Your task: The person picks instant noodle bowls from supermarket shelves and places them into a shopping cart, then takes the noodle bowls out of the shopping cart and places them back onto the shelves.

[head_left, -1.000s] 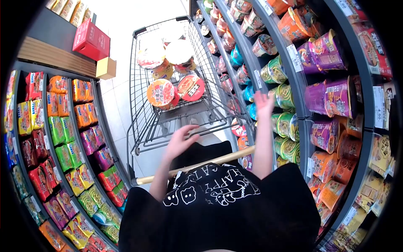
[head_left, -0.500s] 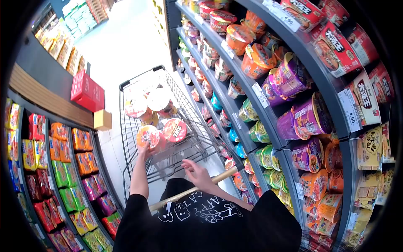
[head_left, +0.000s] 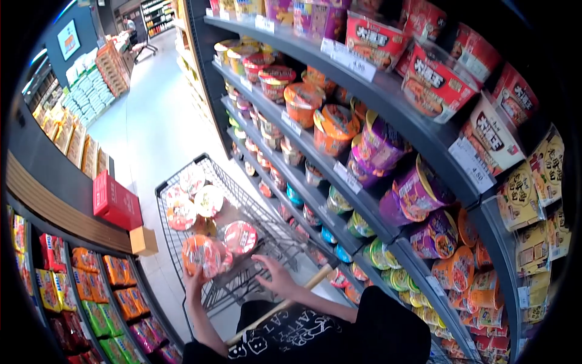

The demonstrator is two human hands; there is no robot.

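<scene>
My left hand (head_left: pixel 194 284) grips the near side of an orange-lidded instant noodle cup (head_left: pixel 202 253) inside the shopping cart (head_left: pixel 162 209). Whether that cup rests on other cups or is lifted, I cannot tell. With its fingers apart and nothing in it, my right hand (head_left: pixel 276 278) hovers above the near end of the cart. Just beyond its fingertips sits a red-lidded noodle cup (head_left: pixel 240 236). Farther up the cart are a white-lidded cup (head_left: pixel 208 201) and a red-and-white cup (head_left: pixel 180 214). The cart handle (head_left: pixel 312 280) passes under my right forearm.
Shelves (head_left: pixel 418 242) packed with noodle cups curve along my right. On the left stand racks of bagged noodles (head_left: pixel 118 270), a red box (head_left: pixel 116 200) and a small tan box (head_left: pixel 143 241). The aisle floor (head_left: pixel 160 103) runs ahead; a person (head_left: pixel 131 29) is far off.
My view has tilted up, showing more of the aisle. My left hand still holds the orange-lidded cup. The right hand has spread its fingers and turned toward the cups.
</scene>
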